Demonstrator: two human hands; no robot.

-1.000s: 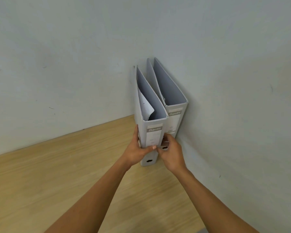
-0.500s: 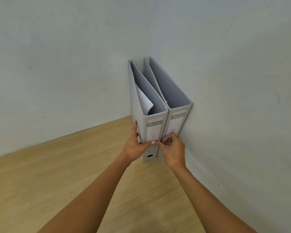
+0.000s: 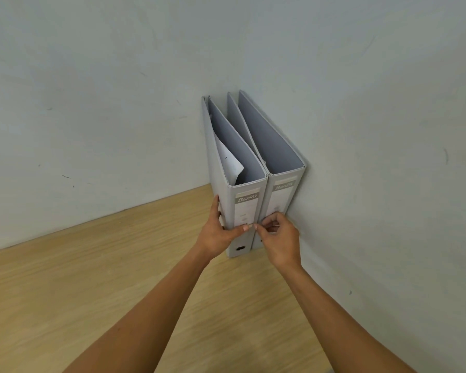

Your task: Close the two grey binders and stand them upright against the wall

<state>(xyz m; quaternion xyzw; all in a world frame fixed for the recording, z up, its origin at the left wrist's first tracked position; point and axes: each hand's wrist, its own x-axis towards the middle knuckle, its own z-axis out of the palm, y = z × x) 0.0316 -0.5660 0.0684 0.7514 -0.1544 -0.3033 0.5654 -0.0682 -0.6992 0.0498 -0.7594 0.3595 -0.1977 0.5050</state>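
Head view: pale wood-grain tabletop (image 3: 92, 292) meets plain off-white wall (image 3: 92, 103) at a corner, and both binders stand in that corner. Taking the nearer grey cardboard lever-arch binder (image 3: 246, 208) as landmark: left hand (image 3: 219, 232) is clasped on its left edge, fingers along the cover, thumb across the spine below the label. Grip reads as bracing, keeping the binder vertical and pressed sideways so it does not tip. Inside this binder's top, a loose white paper sheet (image 3: 230, 164) curls up between the covers; covers look closed down around it. Binder is upright, base on the tabletop, back end to the wall. Immediately right of it, touching cover to cover, the second grey cardboard lever-arch binder (image 3: 280, 195) stands upright, its far side flush on the right-hand wall, so the wall props it. Right hand (image 3: 279, 238) sits low at the seam between the two spines, fingertips pinched together with thumb meeting the left thumb; whether it actually holds anything I cannot tell. Probably nudging the spines level. Judgement: both closed and standing, task near done, only alignment and letting go remain.
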